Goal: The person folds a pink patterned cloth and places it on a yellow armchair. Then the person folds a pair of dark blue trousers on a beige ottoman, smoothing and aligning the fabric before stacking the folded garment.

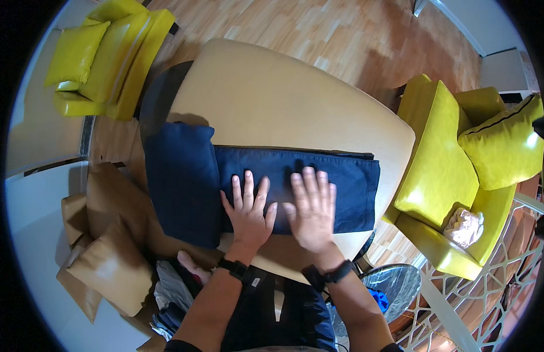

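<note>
A pair of dark navy trousers [355, 193], or a similar long garment, lies lengthwise across a beige padded ottoman [289, 97]. Its left end is a thicker folded-over part [181, 185] that reaches past the ottoman's left side. My left hand [250, 215] lies palm down on the cloth just right of that fold, its fingers spread. Beside it, over the middle of the cloth, is my right hand [313, 211], palm down with the thumb held apart. Whether its palm touches the cloth I cannot tell. Neither hand grips anything, and each wrist wears a black band.
Yellow sofas stand at the upper left [117, 57] and right [439, 163]; a pinkish cloth bundle [464, 227] lies on the right one. A tan sofa [117, 207] with a cushion and loose clothes [172, 286] is at lower left. A round dark marble-patterned table [399, 281] stands lower right.
</note>
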Demonstrator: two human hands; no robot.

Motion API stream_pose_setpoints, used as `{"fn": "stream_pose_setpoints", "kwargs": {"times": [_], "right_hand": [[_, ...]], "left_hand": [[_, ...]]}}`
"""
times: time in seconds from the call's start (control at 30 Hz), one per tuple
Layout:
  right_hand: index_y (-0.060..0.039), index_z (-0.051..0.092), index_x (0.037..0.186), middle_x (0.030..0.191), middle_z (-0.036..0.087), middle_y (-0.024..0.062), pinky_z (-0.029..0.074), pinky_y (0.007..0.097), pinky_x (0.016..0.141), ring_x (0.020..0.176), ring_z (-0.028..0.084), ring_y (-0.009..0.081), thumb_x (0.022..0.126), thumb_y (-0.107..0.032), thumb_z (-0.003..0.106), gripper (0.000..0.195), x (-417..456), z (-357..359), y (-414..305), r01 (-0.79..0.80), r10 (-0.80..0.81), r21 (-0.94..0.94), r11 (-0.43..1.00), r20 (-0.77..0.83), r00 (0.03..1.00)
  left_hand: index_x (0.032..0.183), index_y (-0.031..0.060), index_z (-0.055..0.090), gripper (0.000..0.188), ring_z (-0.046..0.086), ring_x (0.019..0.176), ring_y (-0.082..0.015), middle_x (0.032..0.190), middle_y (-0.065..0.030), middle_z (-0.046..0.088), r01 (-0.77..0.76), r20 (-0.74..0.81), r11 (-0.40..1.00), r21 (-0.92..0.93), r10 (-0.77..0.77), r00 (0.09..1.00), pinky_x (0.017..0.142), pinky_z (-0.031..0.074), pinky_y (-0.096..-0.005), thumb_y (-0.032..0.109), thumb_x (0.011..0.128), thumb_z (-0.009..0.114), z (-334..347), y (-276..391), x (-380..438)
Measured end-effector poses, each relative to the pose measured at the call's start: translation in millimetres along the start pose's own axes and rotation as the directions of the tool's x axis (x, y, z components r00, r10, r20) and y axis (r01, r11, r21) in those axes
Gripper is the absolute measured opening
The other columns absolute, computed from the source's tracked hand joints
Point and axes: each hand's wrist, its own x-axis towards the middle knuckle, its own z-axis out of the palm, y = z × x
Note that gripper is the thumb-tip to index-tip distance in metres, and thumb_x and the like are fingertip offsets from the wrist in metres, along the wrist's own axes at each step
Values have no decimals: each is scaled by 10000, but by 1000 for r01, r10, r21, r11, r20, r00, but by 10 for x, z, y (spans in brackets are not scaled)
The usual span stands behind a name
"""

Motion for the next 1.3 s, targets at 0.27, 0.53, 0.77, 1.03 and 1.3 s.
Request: {"fn": "stream_pose_setpoints", "kwargs": {"times": [0.27, 0.53, 0.77, 1.03, 1.3], "right_hand": [[-306, 437, 1633, 1742, 322, 25, 145, 625, 1285, 1611, 268, 299, 1008, -529, 619, 689, 344, 33, 241, -6, -1, -207, 978, -37, 999], [-151, 389, 1656, 1739, 315, 113, 135, 571, 1300, 1615, 248, 338, 1048, -572, 533, 754, 270, -236, 748, -182, 146, -311, 933, -134, 980], [-107, 325, 1676, 1754, 266, 139, 81, 544, 1316, 1636, 189, 328, 1072, -572, 482, 778, 247, -194, 789, -193, 150, -339, 921, -150, 977], [-96, 312, 1679, 1756, 256, 149, 78, 543, 1315, 1637, 178, 339, 1071, -550, 494, 781, 265, -203, 790, -178, 131, -368, 913, -149, 980], [-165, 333, 1682, 1771, 228, 123, 92, 611, 1302, 1644, 141, 381, 986, -330, 723, 815, 215, -25, 188, -171, 134, -243, 955, -161, 978]], "left_hand": [[1599, 155, 496, 645, 205, 1593, -466, 1719, -214, 296, 29, 44, 1000, -2, -29, 999, 1225, 110, -756, 408, 1009, 550, -48, -35, -14], [1583, 168, 523, 637, 221, 1588, -454, 1713, -208, 311, 16, 17, 1000, -18, -15, 1000, 1223, 127, -755, 422, 1002, 571, -33, -16, 9], [1579, 190, 534, 643, 219, 1589, -447, 1719, -196, 303, 24, 17, 997, -68, -23, 1000, 1224, 120, -752, 415, 983, 622, -22, -23, 2], [1587, 215, 525, 637, 205, 1602, -429, 1734, -166, 296, 34, 27, 983, -178, -30, 999, 1226, 105, -748, 436, 998, 622, -95, -48, 19], [1560, -1, 482, 553, 285, 1566, -492, 1675, -267, 352, 21, -62, 868, -496, -59, 996, 1267, 282, -553, 190, 1044, 540, -256, -393, 124]]}}
